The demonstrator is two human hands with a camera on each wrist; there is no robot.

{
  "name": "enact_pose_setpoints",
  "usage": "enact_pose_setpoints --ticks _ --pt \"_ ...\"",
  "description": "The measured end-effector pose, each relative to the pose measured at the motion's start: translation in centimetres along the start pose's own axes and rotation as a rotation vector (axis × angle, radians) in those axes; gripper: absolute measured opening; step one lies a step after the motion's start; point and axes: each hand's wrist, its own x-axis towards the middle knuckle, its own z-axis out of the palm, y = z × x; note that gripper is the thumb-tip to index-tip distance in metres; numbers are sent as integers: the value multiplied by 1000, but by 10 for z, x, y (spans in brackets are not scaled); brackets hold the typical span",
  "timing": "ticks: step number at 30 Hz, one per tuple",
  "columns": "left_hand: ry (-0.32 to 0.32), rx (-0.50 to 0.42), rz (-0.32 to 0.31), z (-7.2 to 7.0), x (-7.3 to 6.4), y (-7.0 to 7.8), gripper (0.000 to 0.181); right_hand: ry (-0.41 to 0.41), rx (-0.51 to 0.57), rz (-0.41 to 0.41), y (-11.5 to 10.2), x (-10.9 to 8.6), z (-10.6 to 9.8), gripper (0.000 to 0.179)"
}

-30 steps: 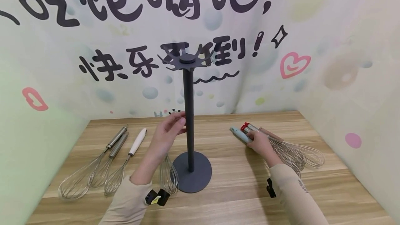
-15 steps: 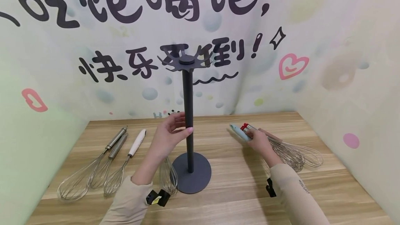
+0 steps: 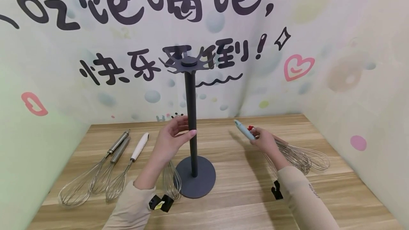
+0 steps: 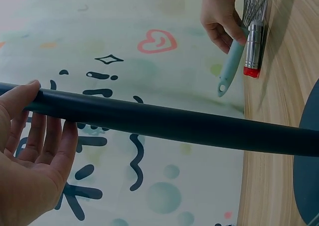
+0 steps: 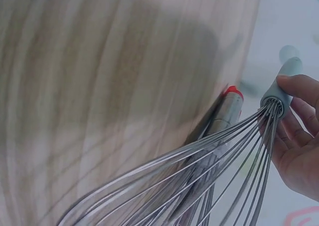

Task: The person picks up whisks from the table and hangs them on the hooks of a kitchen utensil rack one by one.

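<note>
One step, apparently pickup, is active: the left hand [image 3: 168, 141] grips the dark stand [image 3: 191, 102], the right hand [image 3: 266, 142] grips the blue-handled whisk [image 3: 244, 129], handle end raised off the table [image 3: 233, 198] at right, and the next move likely calls for clearing adjacent whisks [image 3: 294, 157]

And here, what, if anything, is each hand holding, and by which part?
Right hand: the light-blue whisk, by the wire end of its handle. Left hand: the dark stand, by its pole, around mid-height.

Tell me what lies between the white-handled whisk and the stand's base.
In the head view, another whisk, partly hidden by the left forearm, which also crosses there.
</note>
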Motion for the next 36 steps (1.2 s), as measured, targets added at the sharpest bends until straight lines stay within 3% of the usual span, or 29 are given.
enact_pose_setpoints --ticks 20,36 --pt "-6 -10 -4 -1 1 -2 43 -14 257 82 -25 -3 -20 44" --pt "-6 -4 -18 0 1 -2 43 16 374 -24 -52 -3 -39 46"
